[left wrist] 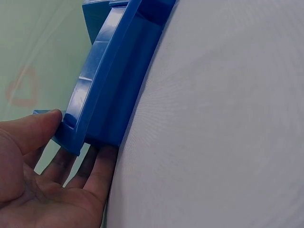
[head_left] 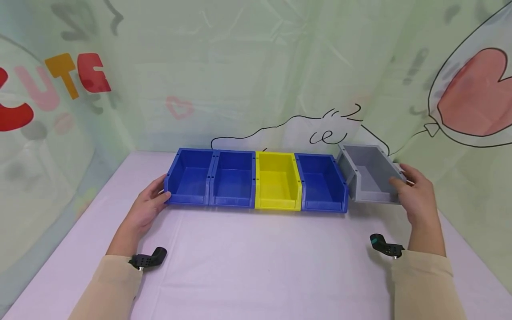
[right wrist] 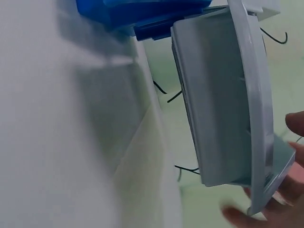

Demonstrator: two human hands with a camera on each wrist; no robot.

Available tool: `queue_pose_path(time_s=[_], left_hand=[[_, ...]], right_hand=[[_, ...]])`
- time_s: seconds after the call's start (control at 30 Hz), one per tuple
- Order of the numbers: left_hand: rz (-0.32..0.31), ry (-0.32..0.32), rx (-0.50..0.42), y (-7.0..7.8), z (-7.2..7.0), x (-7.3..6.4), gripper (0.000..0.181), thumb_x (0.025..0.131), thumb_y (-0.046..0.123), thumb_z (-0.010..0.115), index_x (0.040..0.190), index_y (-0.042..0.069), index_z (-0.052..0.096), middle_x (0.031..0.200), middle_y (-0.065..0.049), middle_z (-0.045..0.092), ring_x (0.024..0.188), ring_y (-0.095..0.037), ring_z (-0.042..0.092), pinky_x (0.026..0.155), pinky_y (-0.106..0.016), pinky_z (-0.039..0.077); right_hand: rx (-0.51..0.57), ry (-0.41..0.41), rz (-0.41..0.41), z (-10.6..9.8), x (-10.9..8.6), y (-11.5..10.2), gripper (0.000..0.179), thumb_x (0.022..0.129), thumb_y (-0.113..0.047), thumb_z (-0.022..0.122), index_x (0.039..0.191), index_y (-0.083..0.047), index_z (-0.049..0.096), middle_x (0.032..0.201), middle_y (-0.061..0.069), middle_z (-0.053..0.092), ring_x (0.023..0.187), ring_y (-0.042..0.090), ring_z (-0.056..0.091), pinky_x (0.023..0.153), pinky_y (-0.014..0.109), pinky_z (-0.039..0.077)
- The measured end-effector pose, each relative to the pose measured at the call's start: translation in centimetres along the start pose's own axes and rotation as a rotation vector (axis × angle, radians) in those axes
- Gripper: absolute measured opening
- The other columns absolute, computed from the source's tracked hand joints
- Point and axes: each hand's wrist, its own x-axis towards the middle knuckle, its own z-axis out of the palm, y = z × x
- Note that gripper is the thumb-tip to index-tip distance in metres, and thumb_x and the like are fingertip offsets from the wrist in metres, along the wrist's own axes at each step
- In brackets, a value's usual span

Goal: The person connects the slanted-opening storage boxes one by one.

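Observation:
Three blue bins and a yellow bin [head_left: 278,203] stand side by side in a row on the table. At the left end, my left hand [head_left: 146,208] grips the side of the outermost blue bin [head_left: 188,198]. The left wrist view shows the thumb on that bin's rim, the other fingers behind and below its wall. My right hand [head_left: 420,195] holds a grey bin [head_left: 376,196] by its right side, thumb over the rim. This bin is tilted, raised off the table, its left side close against the right-hand blue bin [head_left: 324,206]. Both bins' insides look bare.
A white cloth covers the table [head_left: 264,266]. Behind it hangs a pale green printed curtain [head_left: 240,80], close to the back of the row. A black wrist camera [head_left: 150,258] juts inward from the left wrist, another [head_left: 386,246] from the right.

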Motion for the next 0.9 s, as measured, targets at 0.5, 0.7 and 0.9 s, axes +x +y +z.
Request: queue_pose_path(time_s=[0.5, 0.7, 0.9], left_hand=[[0.005, -0.001, 0.004, -0.2, 0.0, 0.0, 0.066, 0.108, 0.005, 0.048, 0.167, 0.012, 0.018, 0.173, -0.017, 0.015, 0.157, -0.039, 0.025, 0.126, -0.053, 0.028], [-0.003, 0.009, 0.017, -0.2, 0.0, 0.0, 0.066, 0.108, 0.006, 0.048, 0.167, 0.014, 0.018, 0.173, -0.017, 0.015, 0.157, -0.038, 0.024, 0.126, -0.053, 0.028], [-0.003, 0.006, 0.021, -0.2, 0.0, 0.0, 0.067, 0.108, 0.005, 0.048, 0.167, 0.013, 0.017, 0.173, -0.017, 0.015, 0.158, -0.038, 0.024, 0.126, -0.054, 0.028]], right_hand=[[-0.224, 0.059, -0.413, 1.2, -1.9, -3.5, 0.064, 0.104, -0.029, 0.058, 0.161, -0.01, 0.035, 0.161, 0.03, 0.034, 0.145, 0.053, 0.034, 0.114, 0.074, 0.033], [-0.175, -0.054, -0.499, 2.1, -1.8, -3.6, 0.065, 0.102, -0.025, 0.062, 0.16, -0.007, 0.038, 0.156, 0.033, 0.036, 0.139, 0.055, 0.039, 0.106, 0.075, 0.039], [-0.214, -0.156, -0.519, 3.0, -1.8, -3.8, 0.069, 0.101, -0.025, 0.065, 0.16, -0.006, 0.035, 0.161, 0.03, 0.033, 0.137, 0.056, 0.041, 0.106, 0.075, 0.04]])
